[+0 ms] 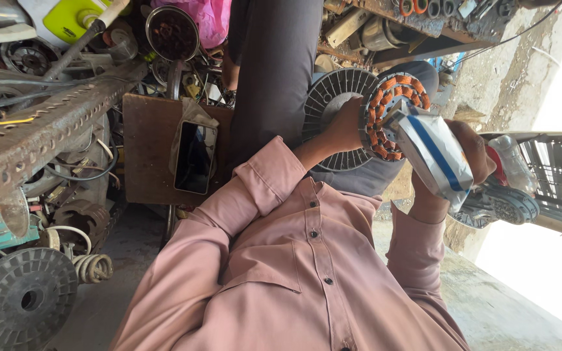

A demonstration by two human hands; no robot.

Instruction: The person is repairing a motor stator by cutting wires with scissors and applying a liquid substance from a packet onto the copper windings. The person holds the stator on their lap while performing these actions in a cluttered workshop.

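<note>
Currently the copper-wound stator (pixel 393 116) is held at about 1 o'clock in the frame, clamped at its 9 o'clock edge by the left hand (pixel 343 127). A white packet with a blue stripe (pixel 434 155) is gripped by the right hand (pixel 471 156) at the stator's 4 o'clock, its long axis run 10-to-4, upper end overlapping the windings. The ribbed grey disc (pixel 333 91) is seen behind.

We're in a cramped workshop: perforated rusty steel shelving (pixel 40 130) crammed with old motor parts, grey concrete floor (pixel 521 312), harsh daylight pouring in on one side.
</note>
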